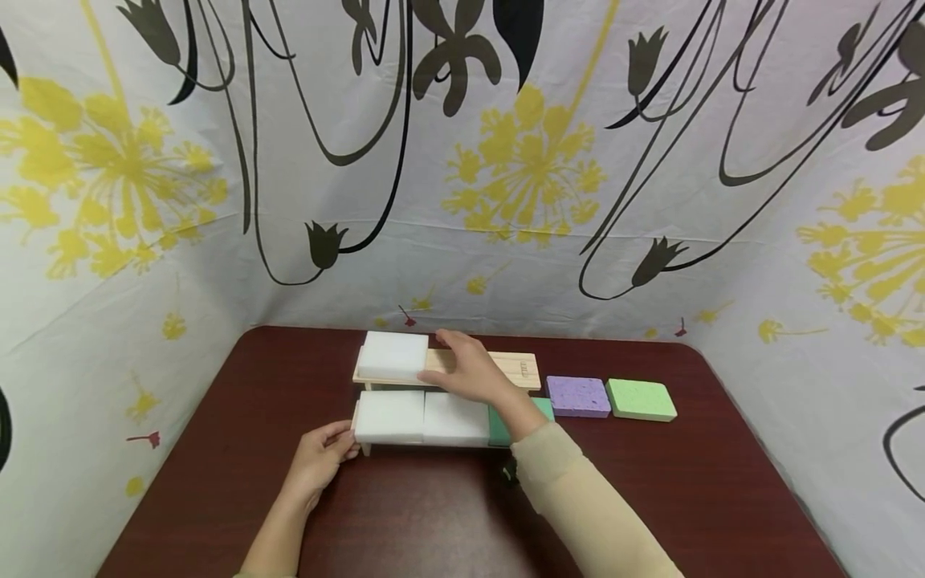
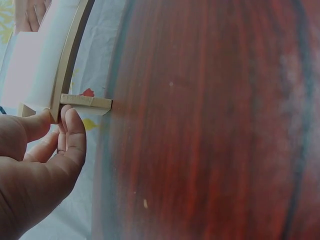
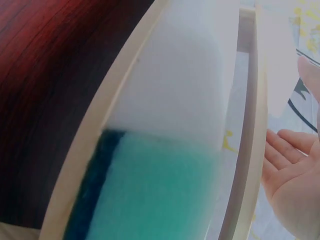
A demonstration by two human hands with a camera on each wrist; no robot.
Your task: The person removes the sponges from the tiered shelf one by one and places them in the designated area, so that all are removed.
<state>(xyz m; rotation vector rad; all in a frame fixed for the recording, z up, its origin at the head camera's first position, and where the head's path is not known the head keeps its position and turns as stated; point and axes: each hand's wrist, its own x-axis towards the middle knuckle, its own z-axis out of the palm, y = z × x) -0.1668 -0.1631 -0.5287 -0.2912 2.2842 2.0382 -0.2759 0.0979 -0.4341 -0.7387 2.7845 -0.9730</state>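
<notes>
A pale two-level wooden rack (image 1: pixel 516 368) stands on the table. Its front level carries two white sponge blocks (image 1: pixel 455 418) and a green sponge (image 3: pixel 155 185), partly hidden by the right forearm in the head view. One more white block (image 1: pixel 393 355) sits at the left of the back level. My left hand (image 1: pixel 321 457) pinches the front level's left end between thumb and fingers, beside a short wooden leg (image 2: pixel 87 101). Over the back level, my right hand (image 1: pixel 470 369) has extended fingers, with its thumb close to the white block; whether they touch I cannot tell.
Right of the rack, a purple sponge (image 1: pixel 578 396) and a light green sponge (image 1: pixel 641 400) lie side by side on the dark red table (image 1: pixel 405 522). A small dark object (image 1: pixel 509 472) shows beside the right sleeve. Patterned cloth (image 1: pixel 405 185) hangs behind the table.
</notes>
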